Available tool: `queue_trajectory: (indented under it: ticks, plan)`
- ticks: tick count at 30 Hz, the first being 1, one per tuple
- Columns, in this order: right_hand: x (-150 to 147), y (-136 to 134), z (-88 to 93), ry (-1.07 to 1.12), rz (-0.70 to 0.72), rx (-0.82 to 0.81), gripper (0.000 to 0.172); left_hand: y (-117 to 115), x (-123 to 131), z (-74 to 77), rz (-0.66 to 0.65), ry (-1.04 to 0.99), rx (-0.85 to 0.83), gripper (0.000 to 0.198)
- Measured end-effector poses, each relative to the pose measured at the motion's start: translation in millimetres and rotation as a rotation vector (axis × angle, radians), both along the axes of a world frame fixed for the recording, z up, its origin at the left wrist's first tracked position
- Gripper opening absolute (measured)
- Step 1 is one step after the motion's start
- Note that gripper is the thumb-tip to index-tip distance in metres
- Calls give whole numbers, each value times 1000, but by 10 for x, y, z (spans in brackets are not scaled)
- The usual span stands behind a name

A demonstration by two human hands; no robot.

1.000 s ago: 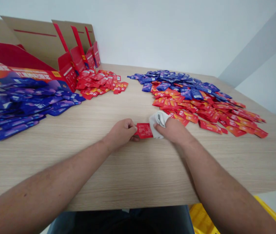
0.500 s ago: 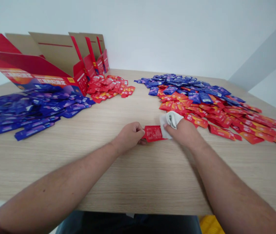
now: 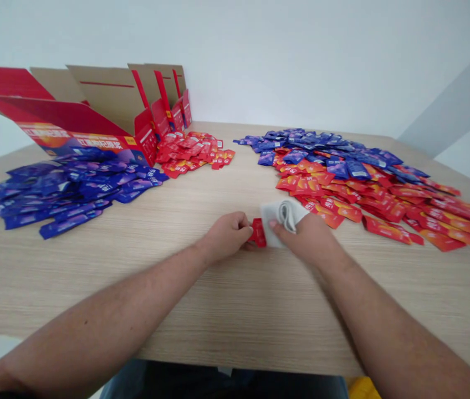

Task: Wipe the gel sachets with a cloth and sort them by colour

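Gripping glossy red sachet point(image 3: 259, 233) with left hand point(image 3: 226, 237) | right hand point(image 3: 304, 238) clenching white cloth point(image 3: 284, 219)

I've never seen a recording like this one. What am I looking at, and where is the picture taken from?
These are a person's own bare arms, seen from a camera worn on their head, the only view here. At a wood-grain table, their left hand pinches a red sachet, and their right hand holds a white cloth against it. Farther off lie blue sachets, a smaller red pile, a mixed red and blue pile, and open cardboard boxes.
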State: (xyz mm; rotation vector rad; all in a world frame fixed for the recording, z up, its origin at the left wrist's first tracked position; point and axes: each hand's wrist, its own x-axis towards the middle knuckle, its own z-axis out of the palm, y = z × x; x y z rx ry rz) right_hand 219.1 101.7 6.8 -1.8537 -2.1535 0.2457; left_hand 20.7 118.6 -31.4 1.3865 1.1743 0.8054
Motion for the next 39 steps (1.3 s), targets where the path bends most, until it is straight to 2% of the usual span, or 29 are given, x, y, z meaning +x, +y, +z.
queue_trajectory:
  ticks: [2,3,6,8,10,12,14,15,18,21,23,24,26,27,29,32,34,36,39]
  plan:
    - [-78,-28,-39,16,127,-36,34,-2,-17,22,-10,86,43,14]
    - [-75,-14,-57,-15,122,-73,34,-2,-25,29,-6,126,59,14]
    - [97,106,-69,-138,-74,-157,40,-5,-31,40,25,157,47,12]
    - [219,163,-45,-150,-177,-119,42,-12,-20,45,39,107,12,11]
    - [224,141,-18,-71,-199,-37,43,-18,-12,57,38,67,-4,11]
    - [112,66,-11,10,-96,2,42,-19,-15,75,10,77,26,12]
    - [-8,12,-23,13,51,-40,38,-13,-28,93,-27,159,88,13]
    - [-33,11,-32,-16,79,-73,38,-9,-35,99,-38,195,108,13]
    - [80,105,-47,-115,-58,-143,40,-4,-39,96,-24,190,71,10]
    - [230,174,-32,-97,-174,-79,41,-9,-28,85,3,82,3,11]
    - [186,131,-20,-18,-137,-14,42,-10,-26,87,-12,66,9,11]
    - [126,91,-20,18,-75,-1,42,-9,-28,90,-30,76,27,11]
    - [-2,25,-32,35,63,-27,41,-1,-35,97,-67,137,67,10]
    - [-37,16,-42,12,86,-61,41,3,-39,98,-71,176,80,10]
    - [-1,63,-63,-70,-2,-117,43,9,-43,95,-58,220,74,9]
    - [244,217,-65,-111,-220,-114,45,0,-56,96,-36,174,58,9]
    - [393,285,-33,-21,-316,-46,49,-11,-82,122,-64,207,152,5]
    - [458,295,15,107,-381,42,53,-16,-128,172,-88,363,370,5]
    - [441,248,78,222,-406,128,51,-9,-205,258,-89,611,683,17]
